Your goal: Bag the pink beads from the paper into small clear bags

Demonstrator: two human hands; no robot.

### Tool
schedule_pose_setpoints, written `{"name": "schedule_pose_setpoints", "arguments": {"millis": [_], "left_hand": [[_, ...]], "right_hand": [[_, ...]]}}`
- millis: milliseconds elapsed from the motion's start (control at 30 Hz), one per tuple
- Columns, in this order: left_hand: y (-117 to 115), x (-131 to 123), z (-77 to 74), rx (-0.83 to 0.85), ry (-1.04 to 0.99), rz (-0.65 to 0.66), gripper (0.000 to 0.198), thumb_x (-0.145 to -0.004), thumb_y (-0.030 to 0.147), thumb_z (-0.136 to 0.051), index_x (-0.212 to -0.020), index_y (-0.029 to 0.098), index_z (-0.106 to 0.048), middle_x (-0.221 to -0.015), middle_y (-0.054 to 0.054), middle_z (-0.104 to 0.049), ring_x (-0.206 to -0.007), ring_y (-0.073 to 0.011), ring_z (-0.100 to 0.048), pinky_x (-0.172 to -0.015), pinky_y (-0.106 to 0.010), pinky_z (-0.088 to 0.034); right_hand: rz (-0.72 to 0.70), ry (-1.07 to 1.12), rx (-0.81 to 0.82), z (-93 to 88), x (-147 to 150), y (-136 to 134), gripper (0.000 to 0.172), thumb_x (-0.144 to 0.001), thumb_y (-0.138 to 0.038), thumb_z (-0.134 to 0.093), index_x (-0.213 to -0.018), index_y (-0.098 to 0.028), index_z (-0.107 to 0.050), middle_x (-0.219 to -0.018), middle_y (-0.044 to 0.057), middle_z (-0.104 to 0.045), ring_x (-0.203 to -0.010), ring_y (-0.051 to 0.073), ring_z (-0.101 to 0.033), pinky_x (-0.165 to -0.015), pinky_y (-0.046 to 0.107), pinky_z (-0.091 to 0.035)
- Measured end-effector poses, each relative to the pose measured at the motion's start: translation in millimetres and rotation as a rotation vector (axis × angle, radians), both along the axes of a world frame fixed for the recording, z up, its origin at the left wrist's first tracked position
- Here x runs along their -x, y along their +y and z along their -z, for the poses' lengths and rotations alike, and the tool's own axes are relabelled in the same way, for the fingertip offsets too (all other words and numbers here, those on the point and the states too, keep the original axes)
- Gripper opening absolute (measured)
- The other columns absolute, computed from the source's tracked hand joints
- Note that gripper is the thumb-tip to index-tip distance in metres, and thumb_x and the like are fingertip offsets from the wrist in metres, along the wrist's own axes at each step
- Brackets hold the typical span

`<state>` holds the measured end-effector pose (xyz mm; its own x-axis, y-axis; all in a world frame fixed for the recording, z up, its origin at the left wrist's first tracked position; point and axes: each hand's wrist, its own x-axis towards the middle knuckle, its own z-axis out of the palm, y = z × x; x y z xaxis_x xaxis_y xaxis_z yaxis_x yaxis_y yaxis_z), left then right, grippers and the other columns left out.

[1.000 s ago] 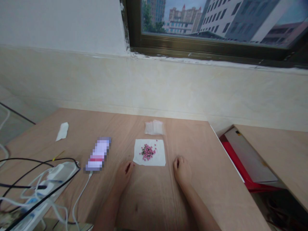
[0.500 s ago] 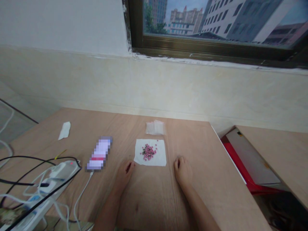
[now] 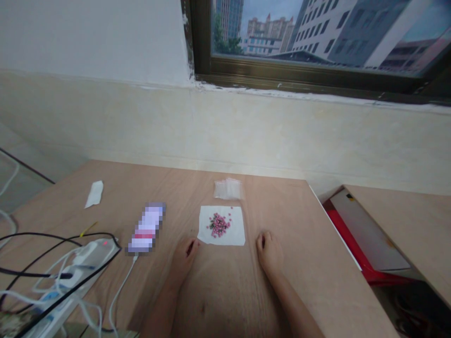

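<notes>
My left hand (image 3: 183, 259) rests on the wooden table (image 3: 278, 211) with its fingers curled, just left of the lower corner of a white paper sheet (image 3: 234, 230). My right hand (image 3: 269, 254) lies curled the same way, right of that sheet and not touching it. Neither hand holds anything. A small heap of pink beads (image 3: 219, 225) sits on the sheet, with a few loose ones scattered nearby. Just beyond it lies a small clear plastic bag (image 3: 228, 188).
Left of my hands lie a blurred-out phone (image 3: 146, 228) on a white cable and a white power strip (image 3: 82, 267) tangled in black and white cables. A white paper scrap (image 3: 94, 194) lies far left. A red-edged folder (image 3: 366, 234) sits beyond the table's right edge.
The view has shifted slightly. My hands, the beads and the sheet have stayed in the same places on the table.
</notes>
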<state>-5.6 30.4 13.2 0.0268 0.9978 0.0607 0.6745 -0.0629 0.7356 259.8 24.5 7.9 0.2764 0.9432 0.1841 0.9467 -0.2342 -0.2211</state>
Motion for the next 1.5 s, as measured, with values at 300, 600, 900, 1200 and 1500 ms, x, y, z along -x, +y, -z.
{"name": "schedule_pose_setpoints", "arguments": {"millis": [300, 600, 900, 1200, 1500], "left_hand": [[-0.9, 1.4, -6.3, 0.018, -0.067, 0.066, 0.028, -0.079, 0.032, -0.034, -0.071, 0.017, -0.055, -0.068, -0.002, -0.057, -0.067, -0.0152, -0.051, -0.061, -0.025, -0.04], [0.1, 2.5, -1.0, -0.011, -0.058, 0.094, 0.026, -0.078, 0.03, -0.035, -0.07, 0.016, -0.055, -0.069, -0.002, -0.058, -0.067, -0.0153, -0.051, -0.061, -0.025, -0.039], [1.2, 6.1, 1.2, -0.027, -0.049, 0.135, 0.025, -0.078, 0.028, -0.035, -0.071, 0.016, -0.056, -0.07, -0.002, -0.058, -0.069, -0.0153, -0.051, -0.063, -0.026, -0.039], [-0.1, 3.3, -3.1, -0.034, -0.04, 0.121, 0.027, -0.079, 0.029, -0.033, -0.071, 0.017, -0.056, -0.071, -0.003, -0.058, -0.069, -0.0156, -0.051, -0.063, -0.026, -0.039], [0.2, 1.7, -0.5, -0.017, -0.009, 0.095, 0.026, -0.079, 0.031, -0.035, -0.072, 0.017, -0.056, -0.072, -0.003, -0.059, -0.07, -0.0158, -0.052, -0.064, -0.026, -0.04]], "right_hand": [[0.01, 0.023, -0.034, 0.4, 2.0, -0.6, 0.026, -0.08, -0.027, -0.03, -0.066, -0.016, -0.048, -0.066, 0.005, -0.051, -0.064, 0.014, -0.046, -0.057, 0.024, -0.03], [0.039, 0.022, -0.061, 7.5, 0.8, -0.6, 0.027, -0.079, -0.029, -0.03, -0.066, -0.016, -0.049, -0.066, 0.004, -0.05, -0.063, 0.014, -0.046, -0.056, 0.023, -0.03], [0.064, -0.001, -0.043, 5.2, 3.9, 0.9, 0.026, -0.079, -0.028, -0.03, -0.065, -0.016, -0.048, -0.066, 0.004, -0.05, -0.064, 0.014, -0.046, -0.056, 0.024, -0.03], [0.04, 0.014, -0.077, 6.3, 2.1, 0.9, 0.022, -0.078, -0.026, -0.032, -0.065, -0.016, -0.047, -0.065, 0.004, -0.05, -0.063, 0.014, -0.046, -0.057, 0.024, -0.031], [0.03, 0.046, -0.093, 6.9, -0.5, 0.3, 0.022, -0.078, -0.025, -0.033, -0.066, -0.016, -0.048, -0.067, 0.005, -0.051, -0.063, 0.014, -0.047, -0.057, 0.024, -0.031]]}}
